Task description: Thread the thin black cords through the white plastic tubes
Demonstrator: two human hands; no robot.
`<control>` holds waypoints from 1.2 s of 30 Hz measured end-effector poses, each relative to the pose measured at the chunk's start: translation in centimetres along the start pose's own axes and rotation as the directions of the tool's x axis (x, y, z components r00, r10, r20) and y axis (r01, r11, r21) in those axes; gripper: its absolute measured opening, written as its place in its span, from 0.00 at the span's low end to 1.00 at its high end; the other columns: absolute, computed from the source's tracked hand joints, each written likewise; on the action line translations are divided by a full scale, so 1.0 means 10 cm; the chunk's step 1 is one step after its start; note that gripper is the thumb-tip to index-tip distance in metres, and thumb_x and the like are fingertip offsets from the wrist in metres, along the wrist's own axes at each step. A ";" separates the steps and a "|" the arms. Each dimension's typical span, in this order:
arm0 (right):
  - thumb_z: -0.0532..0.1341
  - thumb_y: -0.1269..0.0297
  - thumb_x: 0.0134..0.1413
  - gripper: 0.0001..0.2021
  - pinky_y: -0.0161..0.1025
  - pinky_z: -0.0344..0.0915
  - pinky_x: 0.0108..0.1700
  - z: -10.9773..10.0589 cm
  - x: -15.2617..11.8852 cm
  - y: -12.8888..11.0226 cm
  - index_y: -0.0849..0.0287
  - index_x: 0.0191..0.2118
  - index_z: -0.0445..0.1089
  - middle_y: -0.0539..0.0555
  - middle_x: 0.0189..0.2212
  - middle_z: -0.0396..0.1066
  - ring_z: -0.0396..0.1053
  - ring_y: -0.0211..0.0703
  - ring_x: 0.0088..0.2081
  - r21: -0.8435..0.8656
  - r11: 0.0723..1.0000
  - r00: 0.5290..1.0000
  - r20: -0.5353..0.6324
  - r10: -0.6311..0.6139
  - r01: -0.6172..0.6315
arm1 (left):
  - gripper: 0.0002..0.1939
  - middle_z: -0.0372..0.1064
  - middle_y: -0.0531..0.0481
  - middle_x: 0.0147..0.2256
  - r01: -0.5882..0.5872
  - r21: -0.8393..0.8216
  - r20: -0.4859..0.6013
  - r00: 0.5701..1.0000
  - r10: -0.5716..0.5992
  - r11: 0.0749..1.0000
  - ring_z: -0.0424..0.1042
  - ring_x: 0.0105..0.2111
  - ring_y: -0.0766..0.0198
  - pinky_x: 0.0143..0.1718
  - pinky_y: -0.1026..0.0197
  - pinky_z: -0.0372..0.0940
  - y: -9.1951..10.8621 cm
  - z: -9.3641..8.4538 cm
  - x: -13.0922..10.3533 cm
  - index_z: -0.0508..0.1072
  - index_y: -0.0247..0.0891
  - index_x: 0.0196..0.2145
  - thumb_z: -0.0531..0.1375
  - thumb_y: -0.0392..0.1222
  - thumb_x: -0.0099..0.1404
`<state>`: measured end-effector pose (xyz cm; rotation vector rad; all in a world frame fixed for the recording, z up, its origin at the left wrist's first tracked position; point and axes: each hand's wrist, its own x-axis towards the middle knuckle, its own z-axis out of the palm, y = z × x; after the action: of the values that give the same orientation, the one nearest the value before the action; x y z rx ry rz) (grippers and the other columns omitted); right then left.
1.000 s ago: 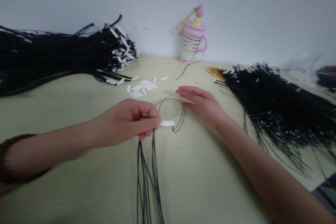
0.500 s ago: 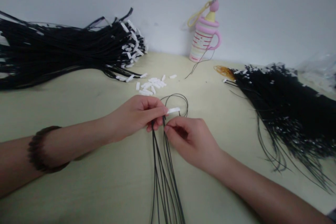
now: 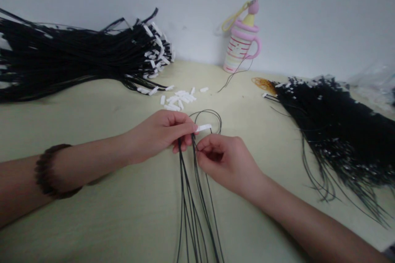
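Observation:
My left hand (image 3: 168,133), with a dark beaded bracelet on its wrist, pinches a bundle of thin black wires (image 3: 187,197) near the top. A small white connector (image 3: 204,127) sticks out to the right from its fingertips, with one wire entering its far end. Above, the wires curve in a loop (image 3: 210,111). Just right of the bundle, my right hand (image 3: 225,154) is closed with thumb and index finger pinching a single black wire (image 3: 212,205). The pinched section is hidden between the fingers.
Loose white connectors (image 3: 180,99) lie beyond my left hand. A large bundle of black wires (image 3: 77,57) with white ends rests at back left, another black wire pile (image 3: 348,123) at right. A pink-lidded cup (image 3: 242,47) stands against the wall, near yellow rubber bands (image 3: 263,85).
My right hand has shifted slightly right, drawing one wire apart from the others in the bundle. My left hand keeps its hold on the wires and connector.

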<state>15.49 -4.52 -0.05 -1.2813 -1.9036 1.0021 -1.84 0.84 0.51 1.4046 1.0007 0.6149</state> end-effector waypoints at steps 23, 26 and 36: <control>0.65 0.73 0.43 0.04 0.32 0.60 0.28 -0.05 0.05 -0.09 0.62 0.23 0.70 0.46 0.19 0.67 0.63 0.32 0.23 0.481 0.817 0.948 0.148 0.282 -0.318 | 0.13 0.66 0.55 0.18 0.026 0.024 0.008 1.000 -0.026 0.999 0.64 0.18 0.73 0.16 0.74 0.59 0.03 -0.01 0.00 0.69 0.35 0.21 0.58 0.40 0.63; 0.70 0.74 0.35 0.08 0.31 0.62 0.29 -0.07 0.06 -0.08 0.62 0.24 0.72 0.46 0.21 0.70 0.66 0.31 0.24 0.570 0.730 0.925 0.196 0.325 -0.377 | 0.13 0.66 0.55 0.18 0.018 0.023 0.017 1.000 -0.019 1.000 0.64 0.18 0.73 0.16 0.74 0.59 0.03 -0.01 0.00 0.69 0.35 0.22 0.58 0.41 0.63; 0.63 0.71 0.48 0.05 0.24 0.50 0.18 -0.19 0.07 -0.17 0.64 0.25 0.73 0.47 0.19 0.69 0.61 0.26 0.18 0.561 0.680 0.882 0.297 0.365 -0.471 | 0.12 0.66 0.55 0.18 0.024 0.014 0.009 1.000 -0.024 1.000 0.64 0.18 0.73 0.16 0.74 0.58 0.03 0.00 0.00 0.69 0.36 0.22 0.58 0.41 0.63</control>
<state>16.03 -3.83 2.45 -1.2622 -1.1910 1.8434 -1.83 0.85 0.79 1.4046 1.0149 0.5847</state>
